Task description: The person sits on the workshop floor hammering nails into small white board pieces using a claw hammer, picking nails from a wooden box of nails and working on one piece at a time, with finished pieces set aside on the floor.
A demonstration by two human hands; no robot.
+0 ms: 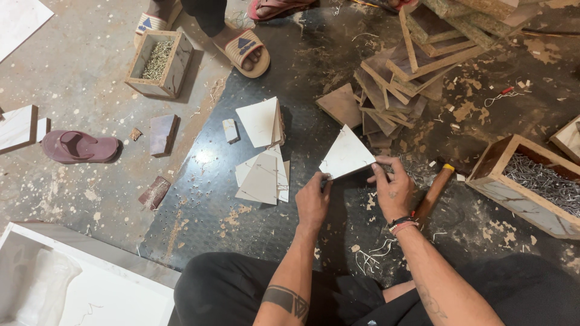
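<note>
I hold a white triangular panel piece (346,153) above the dark floor with both hands. My left hand (313,199) grips its lower left corner. My right hand (391,187) pinches its right edge between thumb and fingers. A wooden-handled hammer (434,192) lies on the floor just right of my right hand. More white triangular pieces (263,175) lie stacked to the left of my hands, and another leaning stack (261,122) stands behind them.
A wooden box of nails (531,184) sits at the right, another small box of nails (159,63) at upper left. A pile of brown wood frames (411,66) lies ahead. Another person's sandalled feet (244,51) stand at top. A maroon slipper (78,147) lies left.
</note>
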